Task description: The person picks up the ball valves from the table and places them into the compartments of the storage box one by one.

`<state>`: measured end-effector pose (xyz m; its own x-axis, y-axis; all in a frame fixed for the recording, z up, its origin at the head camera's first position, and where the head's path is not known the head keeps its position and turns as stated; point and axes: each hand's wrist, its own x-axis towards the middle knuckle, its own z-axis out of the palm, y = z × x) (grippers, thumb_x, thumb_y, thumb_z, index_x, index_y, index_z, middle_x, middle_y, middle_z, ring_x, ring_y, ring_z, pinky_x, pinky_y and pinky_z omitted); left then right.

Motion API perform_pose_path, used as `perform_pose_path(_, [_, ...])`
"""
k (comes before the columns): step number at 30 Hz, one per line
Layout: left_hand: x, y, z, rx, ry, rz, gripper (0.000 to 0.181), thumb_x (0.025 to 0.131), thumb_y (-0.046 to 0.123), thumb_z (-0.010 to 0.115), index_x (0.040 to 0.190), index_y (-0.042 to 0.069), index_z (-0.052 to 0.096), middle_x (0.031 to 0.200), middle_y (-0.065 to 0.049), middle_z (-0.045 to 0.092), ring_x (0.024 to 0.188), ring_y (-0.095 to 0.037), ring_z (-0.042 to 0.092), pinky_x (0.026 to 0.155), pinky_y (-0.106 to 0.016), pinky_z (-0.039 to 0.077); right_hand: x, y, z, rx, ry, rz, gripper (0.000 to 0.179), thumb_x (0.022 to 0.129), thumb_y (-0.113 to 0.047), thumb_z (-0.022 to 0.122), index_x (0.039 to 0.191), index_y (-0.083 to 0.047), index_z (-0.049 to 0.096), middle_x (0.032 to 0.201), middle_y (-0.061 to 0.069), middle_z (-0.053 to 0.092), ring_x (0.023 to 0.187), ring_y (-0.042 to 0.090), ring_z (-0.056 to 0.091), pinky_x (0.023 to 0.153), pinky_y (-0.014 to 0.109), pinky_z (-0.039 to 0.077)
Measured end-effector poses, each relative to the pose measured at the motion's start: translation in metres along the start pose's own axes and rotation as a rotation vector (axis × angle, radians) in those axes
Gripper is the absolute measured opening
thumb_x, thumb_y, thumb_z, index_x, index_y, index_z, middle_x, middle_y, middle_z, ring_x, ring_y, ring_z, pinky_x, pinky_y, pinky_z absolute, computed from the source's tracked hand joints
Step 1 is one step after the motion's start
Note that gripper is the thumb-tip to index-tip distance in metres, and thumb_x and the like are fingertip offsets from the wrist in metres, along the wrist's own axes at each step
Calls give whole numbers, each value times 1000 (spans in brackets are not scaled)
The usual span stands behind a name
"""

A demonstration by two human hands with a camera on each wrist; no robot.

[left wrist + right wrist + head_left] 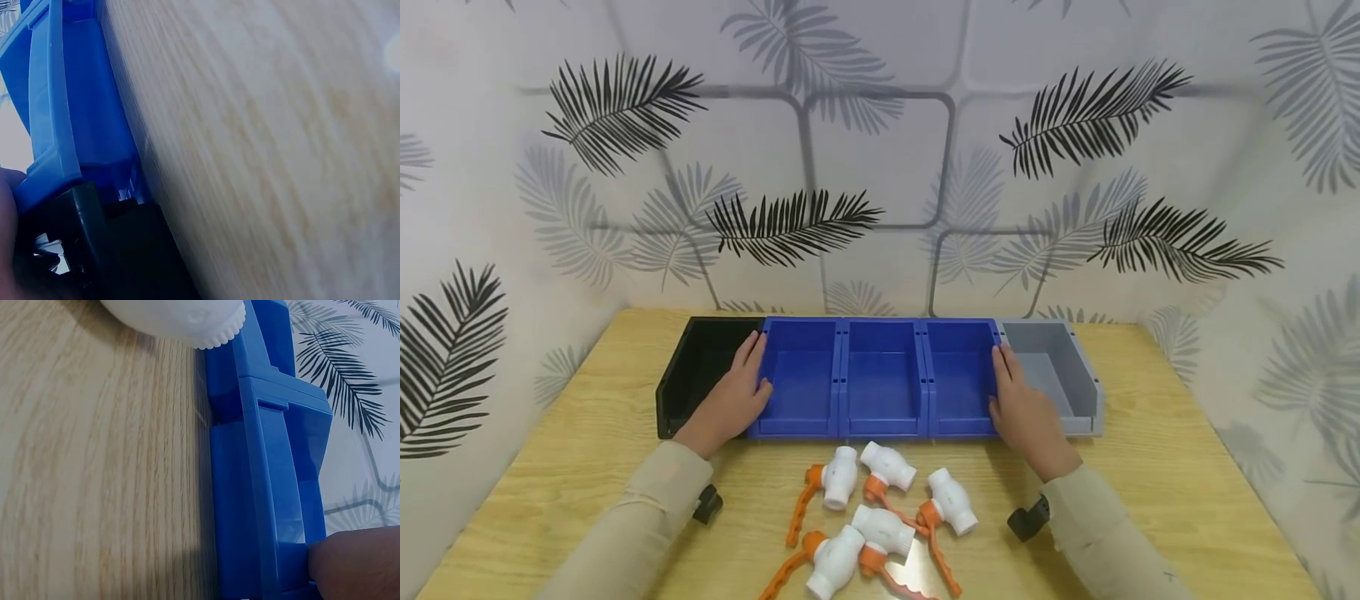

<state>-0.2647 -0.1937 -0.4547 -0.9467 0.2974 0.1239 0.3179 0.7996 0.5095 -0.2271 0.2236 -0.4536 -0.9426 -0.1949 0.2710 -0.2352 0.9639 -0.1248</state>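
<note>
A row of bins stands side by side: a black bin (700, 367), three blue bins (883, 387) and a grey bin (1048, 375). My left hand (726, 404) rests over the border of the black bin and the left blue bin, fingers straight, thumb on the blue side. At the other end, my right hand (1028, 417) lies where the right blue bin (961, 379) meets the grey one, fingers extended and thumb toward the blue bin. The left wrist view shows the black bin front (131, 250) against a blue one; the right wrist view shows blue bin fronts (256, 506).
Several white valves (883, 531) with orange handles (940, 562) lie loosely on the wooden table (565, 467) in front of the bins, between my forearms. A leaf-patterned wall (880, 150) rises right behind the bins. Dark wrist devices (1028, 518) sit under both sleeves.
</note>
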Motion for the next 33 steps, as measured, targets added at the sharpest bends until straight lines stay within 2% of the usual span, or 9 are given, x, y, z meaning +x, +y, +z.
perform_pose_path(6, [7,-2,1,8,-1,8,69,94,17,42,149,7,2,154,-14,-1,128,-36,37,95,-50,38,5,1,2,-9,16,-5,75,84,-11,64,144,4,21,148,21,24,37,14,35,35,28,30])
perform_pose_path(12, [14,-3,-1,4,-11,-9,68,94,17,42,149,6,3,154,-14,-2,130,-36,34,97,-51,36,14,4,4,10,-8,-2,74,85,-11,62,145,3,20,150,19,21,37,15,35,35,29,30])
perform_pose_path(21, [29,-6,4,-4,-12,19,68,94,18,41,149,7,2,154,-12,-4,133,-35,30,98,-50,35,22,17,8,11,-5,-19,73,85,-11,61,145,3,21,149,21,21,37,16,37,35,30,31])
perform_pose_path(33, [36,-6,6,6,-5,-4,68,94,19,40,149,8,1,154,-13,-3,133,-35,29,100,-50,33,32,20,8,1,-18,-13,72,85,-11,60,145,3,22,149,20,23,38,18,39,36,32,33])
